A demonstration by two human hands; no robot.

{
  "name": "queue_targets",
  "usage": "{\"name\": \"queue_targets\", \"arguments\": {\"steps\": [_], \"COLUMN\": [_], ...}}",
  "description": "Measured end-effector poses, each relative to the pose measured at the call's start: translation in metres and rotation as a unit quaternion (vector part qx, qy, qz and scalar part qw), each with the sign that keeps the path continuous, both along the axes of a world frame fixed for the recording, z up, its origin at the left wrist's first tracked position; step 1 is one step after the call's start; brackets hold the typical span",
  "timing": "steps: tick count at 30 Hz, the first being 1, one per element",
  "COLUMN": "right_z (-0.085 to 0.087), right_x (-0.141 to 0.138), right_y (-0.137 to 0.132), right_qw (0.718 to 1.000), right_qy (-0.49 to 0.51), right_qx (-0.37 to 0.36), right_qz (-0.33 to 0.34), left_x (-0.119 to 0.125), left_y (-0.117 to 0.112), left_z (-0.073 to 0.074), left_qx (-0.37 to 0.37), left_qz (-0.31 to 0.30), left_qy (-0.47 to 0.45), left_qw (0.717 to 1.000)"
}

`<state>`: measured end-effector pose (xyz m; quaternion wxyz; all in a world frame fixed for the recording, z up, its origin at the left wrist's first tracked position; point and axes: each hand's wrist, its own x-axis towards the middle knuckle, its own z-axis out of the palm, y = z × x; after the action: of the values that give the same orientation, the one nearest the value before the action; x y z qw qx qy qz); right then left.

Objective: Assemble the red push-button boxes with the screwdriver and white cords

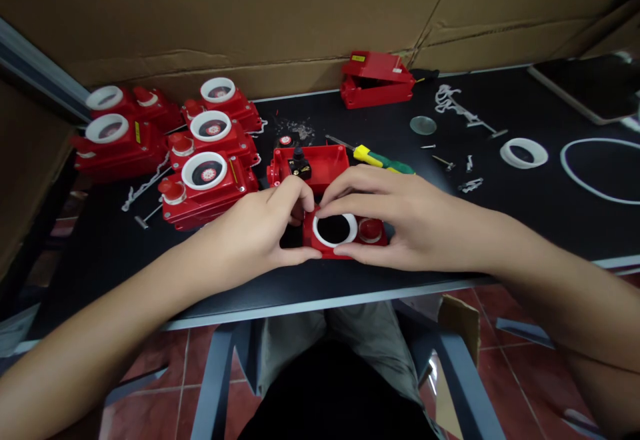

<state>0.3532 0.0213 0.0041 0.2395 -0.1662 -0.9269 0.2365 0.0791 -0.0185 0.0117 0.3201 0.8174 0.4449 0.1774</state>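
Observation:
Near the table's front edge lies a red box cover (309, 228) with a white ring (355, 229) around its round dark opening. A red knob (371, 229) sits at the cover's right end. My left hand (265, 230) grips the cover's left side between thumb and fingers. The thumb and fingers of my right hand (400, 220) are closed around the white ring from the right. Just behind the cover stands an open red box base (330, 163) with a black switch block (299, 165) inside. A yellow-green screwdriver (380, 159) lies behind my right hand.
Several assembled red boxes (210, 193) stand at the left. A red box with a tilted lid (377, 83) is at the back. To the right lie a glass disc (423, 125), small screws (444, 162), a loose white ring (524, 153), a thin white loop (570, 172) and a dark tablet-like device (595, 83).

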Motion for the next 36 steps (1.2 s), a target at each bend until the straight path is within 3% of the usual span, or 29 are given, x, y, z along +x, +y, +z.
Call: {"name": "queue_targets", "arguments": {"steps": [5, 10, 22, 36], "right_z": [-0.0015, 0.0005, 0.0028, -0.0026], "right_x": [-0.0033, -0.0028, -0.0016, -0.0012], "right_y": [-0.0004, 0.0011, 0.0028, 0.0035], "right_qw": [0.999, 0.999, 0.999, 0.999], "right_qy": [0.011, 0.037, 0.016, 0.024], "right_qx": [0.025, 0.023, -0.035, -0.038], "right_qz": [-0.022, 0.010, 0.002, 0.000], "left_x": [0.0009, 0.0026, 0.0023, 0.0016], "left_y": [-0.0001, -0.0013, -0.0010, -0.0007], "left_z": [0.0014, 0.0027, 0.0022, 0.0001], "left_qx": [-0.005, 0.006, 0.005, 0.007], "left_qz": [0.007, -0.005, 0.021, 0.004], "left_qy": [-0.001, 0.005, 0.020, 0.002], "left_qw": [1.000, 1.000, 1.000, 1.000]}}
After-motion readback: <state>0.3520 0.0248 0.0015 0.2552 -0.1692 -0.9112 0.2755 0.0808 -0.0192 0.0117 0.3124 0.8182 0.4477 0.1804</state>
